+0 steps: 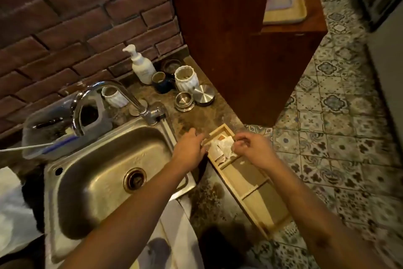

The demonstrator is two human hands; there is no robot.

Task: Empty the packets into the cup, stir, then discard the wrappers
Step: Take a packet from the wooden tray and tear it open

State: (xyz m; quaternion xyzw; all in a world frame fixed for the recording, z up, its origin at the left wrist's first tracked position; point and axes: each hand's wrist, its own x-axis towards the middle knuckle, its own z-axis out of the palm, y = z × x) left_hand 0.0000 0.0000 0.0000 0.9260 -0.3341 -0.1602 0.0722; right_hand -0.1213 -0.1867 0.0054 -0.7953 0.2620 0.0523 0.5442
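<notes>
Packets (221, 148) are lying in a loose white pile in the far compartment of the long wooden tray (256, 198), which is sitting on the worktop (196, 120) just right of the steel sink (104, 172). The left hand (190, 148) is resting at the tray's left rim, fingers curled, grip unclear, while the right hand (250, 148) is pinching a packet at the pile's right edge

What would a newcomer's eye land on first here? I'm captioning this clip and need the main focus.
First, the two hands meeting over the wooden tray at the counter's edge: the right hand pinches white packets in its far compartment, and the left hand rests beside it. Next, the steel sink on the left, with its curved faucet.
</notes>
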